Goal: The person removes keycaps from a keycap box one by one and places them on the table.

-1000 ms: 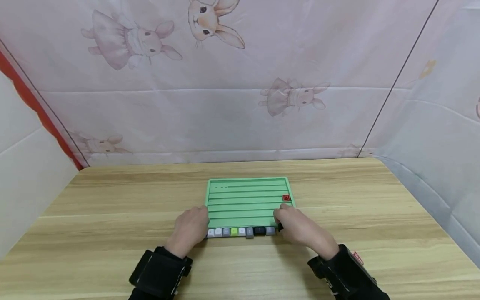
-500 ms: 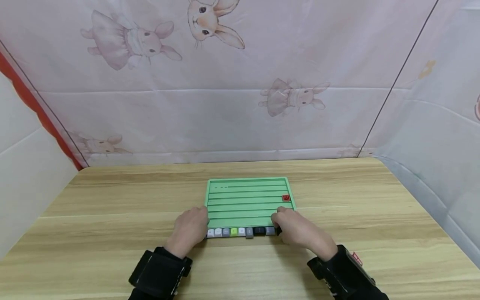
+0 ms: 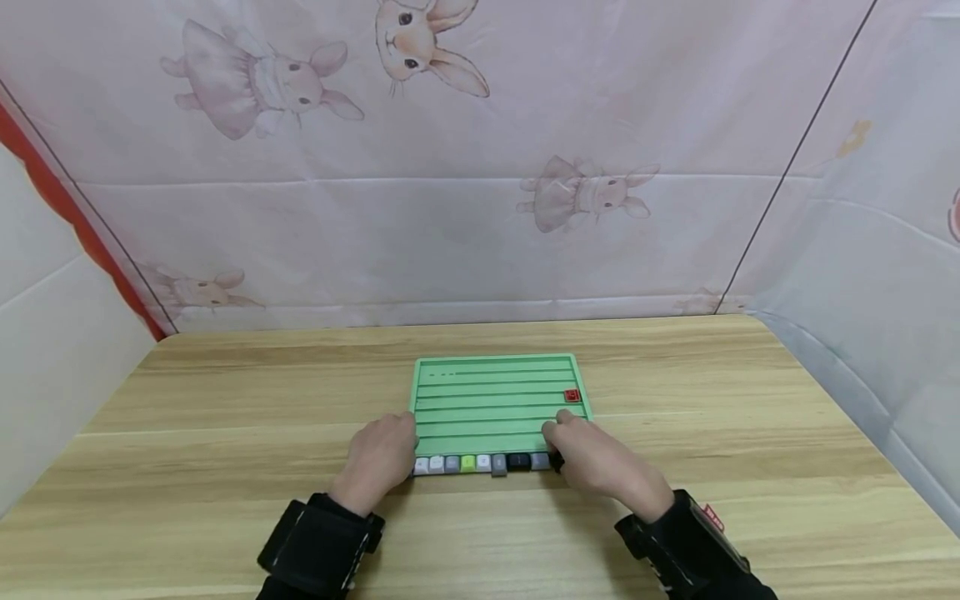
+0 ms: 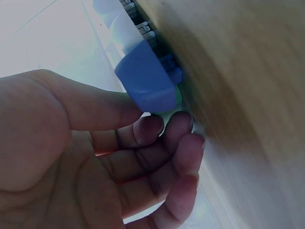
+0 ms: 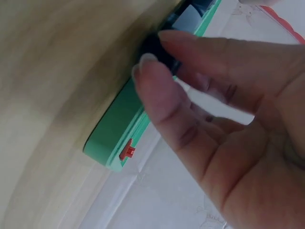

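Heads up, that row of keycaps (image 3: 480,463) along the near edge of the green tray (image 3: 495,400) looks easy to mess up. One grey cap (image 3: 499,467) already sits a bit lower than its neighbours, so if you squeeze inward from both ends I'd guess the line buckles and caps pop out onto the table (image 3: 225,433).

Your left hand (image 3: 378,462) is at the row's left end, palm down, wrist low. In the left wrist view the thumb and curled fingers (image 4: 157,131) close around a bluish cap (image 4: 147,81) at the tray's corner.

Your right hand (image 3: 600,458) sits at the right end by a dark cap (image 3: 519,460). Its fingers (image 5: 162,90) are stretched out and slightly apart, tips against the tray edge, gripping nothing. The lone red cap (image 3: 572,397) sits further up the tray.
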